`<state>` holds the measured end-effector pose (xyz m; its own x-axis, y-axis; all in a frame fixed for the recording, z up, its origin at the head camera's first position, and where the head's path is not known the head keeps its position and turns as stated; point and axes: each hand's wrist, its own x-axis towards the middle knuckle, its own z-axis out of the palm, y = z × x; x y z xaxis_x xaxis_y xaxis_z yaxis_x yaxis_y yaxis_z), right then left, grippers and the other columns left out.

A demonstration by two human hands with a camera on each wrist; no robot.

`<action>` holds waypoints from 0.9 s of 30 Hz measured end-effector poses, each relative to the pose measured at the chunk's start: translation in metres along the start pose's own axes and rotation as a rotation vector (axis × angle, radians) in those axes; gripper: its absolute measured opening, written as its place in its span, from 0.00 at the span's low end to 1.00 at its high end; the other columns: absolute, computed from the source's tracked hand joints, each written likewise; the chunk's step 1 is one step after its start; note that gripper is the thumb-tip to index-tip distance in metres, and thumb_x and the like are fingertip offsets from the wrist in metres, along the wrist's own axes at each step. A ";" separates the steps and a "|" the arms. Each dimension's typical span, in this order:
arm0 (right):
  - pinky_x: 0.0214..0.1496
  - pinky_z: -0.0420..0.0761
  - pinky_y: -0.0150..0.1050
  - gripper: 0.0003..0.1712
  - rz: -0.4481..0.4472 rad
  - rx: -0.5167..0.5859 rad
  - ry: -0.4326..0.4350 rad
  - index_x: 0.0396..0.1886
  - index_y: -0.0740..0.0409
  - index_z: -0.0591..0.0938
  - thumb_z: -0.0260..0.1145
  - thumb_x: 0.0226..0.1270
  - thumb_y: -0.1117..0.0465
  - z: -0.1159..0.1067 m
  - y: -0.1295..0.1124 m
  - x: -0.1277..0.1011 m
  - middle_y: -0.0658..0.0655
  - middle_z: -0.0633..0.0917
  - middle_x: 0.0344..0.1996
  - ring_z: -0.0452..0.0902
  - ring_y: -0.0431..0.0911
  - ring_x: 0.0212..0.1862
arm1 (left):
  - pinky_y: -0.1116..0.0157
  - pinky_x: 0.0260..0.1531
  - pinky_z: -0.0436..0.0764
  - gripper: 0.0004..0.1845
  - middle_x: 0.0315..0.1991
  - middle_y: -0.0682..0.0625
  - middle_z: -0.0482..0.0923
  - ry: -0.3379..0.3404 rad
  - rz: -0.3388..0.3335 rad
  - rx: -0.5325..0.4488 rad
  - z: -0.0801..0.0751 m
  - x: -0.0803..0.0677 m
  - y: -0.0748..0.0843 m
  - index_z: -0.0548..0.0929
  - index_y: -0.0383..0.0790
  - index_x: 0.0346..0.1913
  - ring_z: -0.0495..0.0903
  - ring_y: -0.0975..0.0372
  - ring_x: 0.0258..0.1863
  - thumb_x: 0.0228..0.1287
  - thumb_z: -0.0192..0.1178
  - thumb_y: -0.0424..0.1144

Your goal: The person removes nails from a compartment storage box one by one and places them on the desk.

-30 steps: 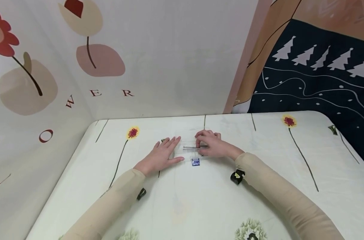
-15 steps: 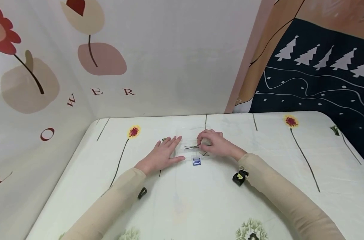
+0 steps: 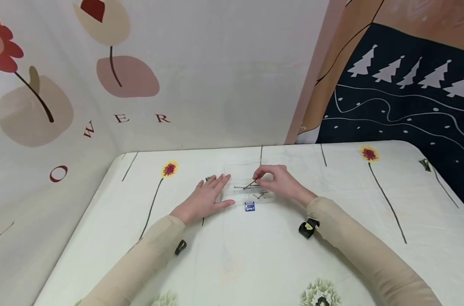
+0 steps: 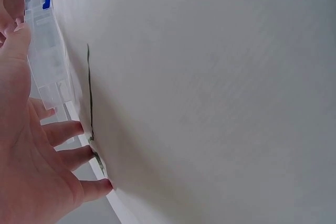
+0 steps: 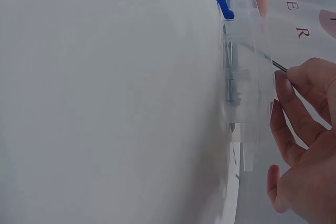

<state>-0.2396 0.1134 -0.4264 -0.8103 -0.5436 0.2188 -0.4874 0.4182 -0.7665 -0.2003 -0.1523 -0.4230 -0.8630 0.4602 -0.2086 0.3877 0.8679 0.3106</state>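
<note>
The left hand point(image 3: 205, 197) lies flat, fingers spread, steadying the clear box point(image 3: 248, 193) at table centre. At its 3 o'clock, the right hand point(image 3: 278, 182) pinches a nail point(image 3: 249, 185) (tilted); a loose pinch might drop it outside.

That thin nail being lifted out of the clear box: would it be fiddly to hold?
Probably. The nail looks thin, smooth and stiff, so it may slip or pivot; the right hand pinches only its end. It seems light. Dropped on the table, it would likely roll.
</note>
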 end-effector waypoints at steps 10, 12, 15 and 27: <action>0.58 0.70 0.51 0.06 0.090 0.119 0.032 0.39 0.63 0.84 0.65 0.63 0.70 -0.009 0.002 -0.009 0.53 0.84 0.37 0.77 0.48 0.46 | 0.40 0.67 0.45 0.47 0.75 0.41 0.50 0.010 0.012 0.001 0.002 0.000 -0.002 0.48 0.44 0.78 0.46 0.46 0.73 0.66 0.51 0.66; 0.59 0.69 0.52 0.06 0.101 0.130 0.036 0.40 0.63 0.84 0.65 0.64 0.69 -0.011 0.002 -0.011 0.54 0.85 0.38 0.77 0.49 0.48 | 0.40 0.67 0.45 0.47 0.75 0.41 0.49 0.008 0.009 0.002 0.002 0.000 -0.002 0.48 0.45 0.78 0.46 0.46 0.74 0.66 0.51 0.66; 0.60 0.68 0.54 0.07 0.120 0.143 0.045 0.41 0.64 0.84 0.65 0.64 0.69 -0.014 0.002 -0.013 0.56 0.85 0.39 0.76 0.51 0.50 | 0.41 0.67 0.44 0.47 0.75 0.42 0.49 0.007 0.007 0.004 0.002 0.000 -0.002 0.48 0.45 0.78 0.45 0.46 0.74 0.66 0.51 0.66; 0.62 0.65 0.59 0.08 0.161 0.150 0.064 0.42 0.73 0.81 0.62 0.65 0.74 -0.031 -0.033 -0.026 0.66 0.83 0.40 0.75 0.59 0.52 | 0.39 0.66 0.47 0.46 0.75 0.41 0.51 0.019 0.022 0.017 0.000 -0.002 0.001 0.51 0.43 0.77 0.47 0.45 0.73 0.65 0.52 0.65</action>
<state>-0.2126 0.1359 -0.3882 -0.8953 -0.4290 0.1204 -0.2999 0.3803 -0.8749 -0.1983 -0.1519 -0.4225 -0.8602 0.4758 -0.1836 0.4121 0.8606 0.2993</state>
